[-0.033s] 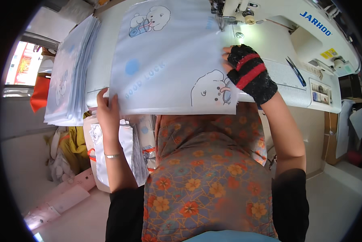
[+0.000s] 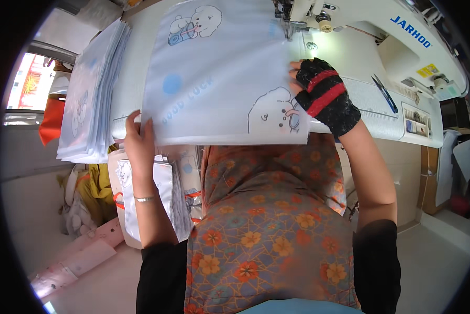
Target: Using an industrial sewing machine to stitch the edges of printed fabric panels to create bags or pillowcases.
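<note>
Head view: a pale blue printed fabric panel (image 2: 219, 78) lies flat on the white counter (image 2: 135, 73), its far edge under the needle of the sewing machine (image 2: 350, 26) at 12 o'clock. The left hand (image 2: 139, 141), at 9 o'clock, has its grip closed on the panel's near-left corner. The right hand (image 2: 321, 91), in a black-and-red fingerless glove, presses the panel's right edge at 2 o'clock with no closed grip; a stack of similar panels (image 2: 88, 99) lies at 10 o'clock.
</note>
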A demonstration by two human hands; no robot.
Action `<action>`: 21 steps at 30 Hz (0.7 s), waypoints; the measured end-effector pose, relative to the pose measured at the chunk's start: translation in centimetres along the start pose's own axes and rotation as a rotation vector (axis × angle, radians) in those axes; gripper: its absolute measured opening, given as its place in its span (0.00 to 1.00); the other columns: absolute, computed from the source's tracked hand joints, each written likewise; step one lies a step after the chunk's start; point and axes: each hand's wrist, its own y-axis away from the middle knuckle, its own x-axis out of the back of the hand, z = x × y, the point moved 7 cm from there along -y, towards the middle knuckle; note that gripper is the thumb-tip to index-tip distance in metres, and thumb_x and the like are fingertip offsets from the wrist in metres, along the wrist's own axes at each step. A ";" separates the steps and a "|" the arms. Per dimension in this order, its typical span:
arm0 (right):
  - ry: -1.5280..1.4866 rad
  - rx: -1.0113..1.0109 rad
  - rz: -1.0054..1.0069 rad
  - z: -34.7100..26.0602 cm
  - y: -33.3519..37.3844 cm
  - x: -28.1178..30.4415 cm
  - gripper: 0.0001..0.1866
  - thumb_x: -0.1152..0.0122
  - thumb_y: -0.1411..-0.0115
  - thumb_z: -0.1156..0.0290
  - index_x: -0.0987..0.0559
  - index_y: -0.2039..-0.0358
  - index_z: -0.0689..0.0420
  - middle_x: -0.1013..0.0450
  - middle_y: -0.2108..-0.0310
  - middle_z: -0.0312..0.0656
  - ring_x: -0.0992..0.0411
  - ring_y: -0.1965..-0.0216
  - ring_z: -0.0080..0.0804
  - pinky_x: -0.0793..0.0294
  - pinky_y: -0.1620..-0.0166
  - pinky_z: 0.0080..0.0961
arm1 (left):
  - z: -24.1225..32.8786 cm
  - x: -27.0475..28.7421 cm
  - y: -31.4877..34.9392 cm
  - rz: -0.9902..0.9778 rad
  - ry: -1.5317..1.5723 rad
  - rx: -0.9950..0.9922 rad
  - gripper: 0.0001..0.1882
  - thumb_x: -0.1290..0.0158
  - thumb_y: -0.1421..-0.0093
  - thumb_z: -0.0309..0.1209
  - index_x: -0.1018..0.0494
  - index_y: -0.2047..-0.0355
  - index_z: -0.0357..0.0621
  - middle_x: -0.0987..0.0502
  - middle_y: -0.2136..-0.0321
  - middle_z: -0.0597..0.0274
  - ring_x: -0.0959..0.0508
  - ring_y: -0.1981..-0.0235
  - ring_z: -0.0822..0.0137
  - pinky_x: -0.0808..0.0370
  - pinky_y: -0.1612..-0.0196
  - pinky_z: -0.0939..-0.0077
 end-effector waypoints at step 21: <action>0.047 -0.018 0.005 0.5 -1.1 -0.5 0.17 0.37 0.45 0.69 0.24 0.55 0.59 0.26 0.52 0.47 0.28 0.51 0.49 0.31 0.44 0.41 | 4.2 -6.2 -13.1 0.049 -0.210 -0.323 0.14 0.46 0.37 0.33 0.28 0.52 0.46 0.26 0.80 0.53 0.25 0.79 0.54 0.28 0.71 0.63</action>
